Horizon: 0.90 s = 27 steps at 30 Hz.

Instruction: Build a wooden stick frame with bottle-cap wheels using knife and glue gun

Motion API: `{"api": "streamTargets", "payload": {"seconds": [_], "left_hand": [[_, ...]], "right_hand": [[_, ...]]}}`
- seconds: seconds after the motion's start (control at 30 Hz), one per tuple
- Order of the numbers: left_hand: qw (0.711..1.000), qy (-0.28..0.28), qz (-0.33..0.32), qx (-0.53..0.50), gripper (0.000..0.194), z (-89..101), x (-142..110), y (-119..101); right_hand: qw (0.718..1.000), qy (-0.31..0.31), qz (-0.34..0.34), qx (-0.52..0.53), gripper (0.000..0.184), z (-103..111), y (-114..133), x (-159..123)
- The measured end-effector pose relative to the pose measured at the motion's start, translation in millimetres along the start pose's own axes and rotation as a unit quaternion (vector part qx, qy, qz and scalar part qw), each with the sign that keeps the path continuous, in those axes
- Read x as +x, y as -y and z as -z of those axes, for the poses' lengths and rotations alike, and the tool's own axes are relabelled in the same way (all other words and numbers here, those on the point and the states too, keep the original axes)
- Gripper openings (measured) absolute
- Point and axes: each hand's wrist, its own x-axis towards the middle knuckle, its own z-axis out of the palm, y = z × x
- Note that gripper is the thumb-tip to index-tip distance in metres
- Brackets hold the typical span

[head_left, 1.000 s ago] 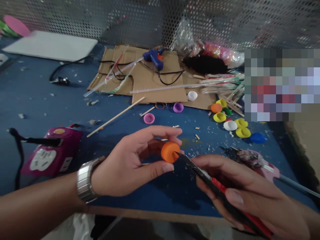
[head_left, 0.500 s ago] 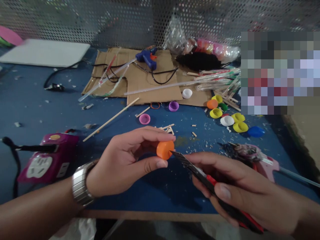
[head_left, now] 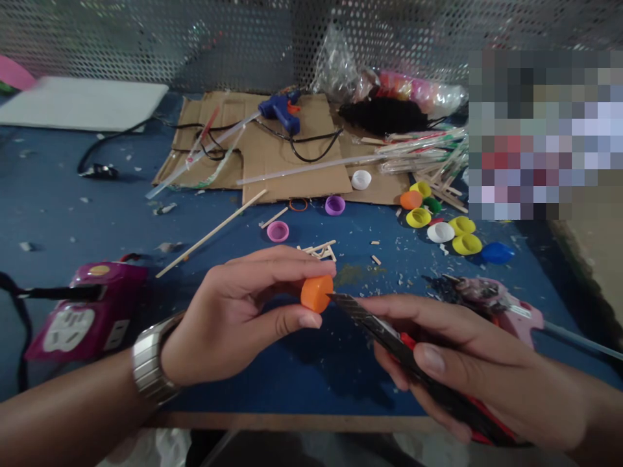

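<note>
Between the thumb and fingers of my left hand (head_left: 243, 311) is an orange bottle cap (head_left: 317, 294), its flat top turned to the right. My right hand (head_left: 467, 357) is wrapped round a black and red utility knife (head_left: 403, 357). The knife's blade (head_left: 348, 305) points left, and its tip meets the top of the cap; whether it goes in, I cannot tell. Behind the left fingertips lie some small wooden stick pieces (head_left: 321, 250). A pink cap (head_left: 278, 231) and a purple cap (head_left: 335, 205) rest on the table beyond my hands.
A blue glue gun (head_left: 281, 111) lies on cardboard (head_left: 292, 181) at the back. Several coloured caps (head_left: 467, 244) and a pink glue gun (head_left: 516, 311) are on the right. At left sit a purple power box (head_left: 87, 311) and a long wooden stick (head_left: 211, 233). Scraps litter the blue table (head_left: 136, 220).
The whole view has shifted slightly, so most things appear a little further left. Both hands keep their holds, and the knife tip stays at the cap's face.
</note>
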Motion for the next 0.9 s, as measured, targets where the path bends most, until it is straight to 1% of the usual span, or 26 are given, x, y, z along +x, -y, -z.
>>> {"api": "streamTargets", "payload": {"seconds": [0.27, 0.57, 0.73, 0.9], "left_hand": [[0.999, -0.005, -0.028, 0.026, 0.044, 0.1, 1.5, -3.1], [0.997, 0.022, -0.044, 0.055, 0.039, 1.7, 2.5, -5.3], [0.997, 0.025, -0.049, 0.052, 0.041, 1.3, 2.2, -5.6], [0.997, 0.024, -0.048, 0.047, 0.041, 0.6, 2.0, -6.9]], "right_hand": [[1.0, -0.001, 0.011, -0.001, 0.052, -0.1, -1.5, 0.5], [1.0, -0.007, -0.007, -0.026, 0.058, 0.4, 3.0, 1.7], [1.0, -0.014, -0.016, -0.017, 0.055, -2.4, 5.7, 3.4], [0.999, -0.021, -0.017, -0.018, 0.061, -5.3, 7.5, 4.9]]}}
